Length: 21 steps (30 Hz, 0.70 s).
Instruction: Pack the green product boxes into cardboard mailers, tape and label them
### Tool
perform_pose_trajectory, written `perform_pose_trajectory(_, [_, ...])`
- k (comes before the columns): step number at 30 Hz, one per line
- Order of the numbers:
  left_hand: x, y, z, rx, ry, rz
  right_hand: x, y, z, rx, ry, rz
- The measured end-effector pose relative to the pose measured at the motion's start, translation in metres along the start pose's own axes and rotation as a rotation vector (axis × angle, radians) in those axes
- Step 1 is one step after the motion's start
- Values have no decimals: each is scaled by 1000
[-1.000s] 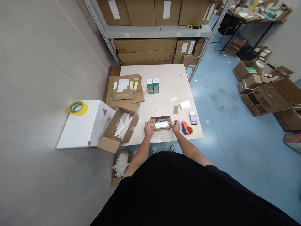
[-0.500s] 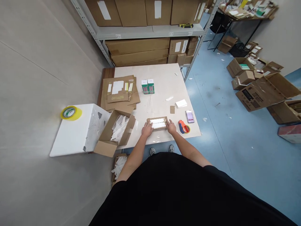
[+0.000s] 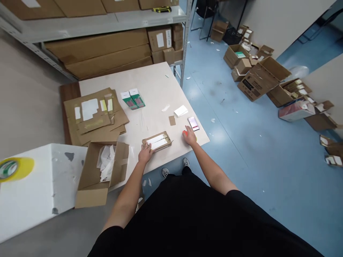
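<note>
A small flat cardboard box (image 3: 157, 141) with white labels on top lies near the front edge of the pale table (image 3: 155, 89). My left hand (image 3: 145, 154) rests on its near left corner, fingers laid over the edge. My right hand (image 3: 190, 135) has gone to the right and covers the orange tape dispenser (image 3: 184, 133); only a bit of orange shows beside the fingers, which curl over it. A small purple-and-white pack (image 3: 193, 123) lies just beyond that hand.
Flattened cartons (image 3: 92, 113) lie at the table's left, two green boxes (image 3: 133, 99) in the middle, a white pad (image 3: 181, 111) on the right. An open carton of plastic bags (image 3: 103, 170) sits at the front left, by a white stand with a yellow tape roll (image 3: 13, 167). Shelves of boxes stand behind.
My right hand left the small box and moved right onto the orange tape dispenser. My left hand stayed on the box. The view swung to the right.
</note>
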State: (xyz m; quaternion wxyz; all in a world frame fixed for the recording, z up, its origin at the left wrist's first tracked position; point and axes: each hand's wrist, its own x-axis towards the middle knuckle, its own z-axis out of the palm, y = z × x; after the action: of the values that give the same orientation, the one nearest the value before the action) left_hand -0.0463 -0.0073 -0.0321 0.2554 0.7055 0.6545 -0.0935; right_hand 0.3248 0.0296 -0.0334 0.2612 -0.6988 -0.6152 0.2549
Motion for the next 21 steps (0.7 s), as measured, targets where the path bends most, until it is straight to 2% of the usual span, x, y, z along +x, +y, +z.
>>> perform_pose_trajectory(2, [2, 3, 0, 15, 0, 17, -1, 23, -8, -10, 24, 100])
perform_pose_trajectory(4, [4, 10, 0, 28, -1, 32, -7, 44, -8, -20, -16, 205])
perform_pose_trajectory(6, [7, 16, 0, 41, -19, 30, -15, 59, -2, -30, -115, 281])
perform_pose_trajectory(8, [10, 21, 0, 48, -48, 17, -25, 69, 8, -45, -229, 299])
perform_pose_trajectory(11, [11, 24, -1, 49, -72, 0, -34, 75, 26, -89, -322, 285])
perform_pose_trajectory(15, [11, 27, -2, 42, -105, -58, -27, 74, 45, -42, -326, 328])
perform_pose_trajectory(18, [13, 31, -2, 14, -139, -115, -18, 75, 48, 57, -284, 354])
perform_pose_trajectory(21, [15, 33, -2, -10, -159, -155, -17, 76, 42, 88, -272, 407])
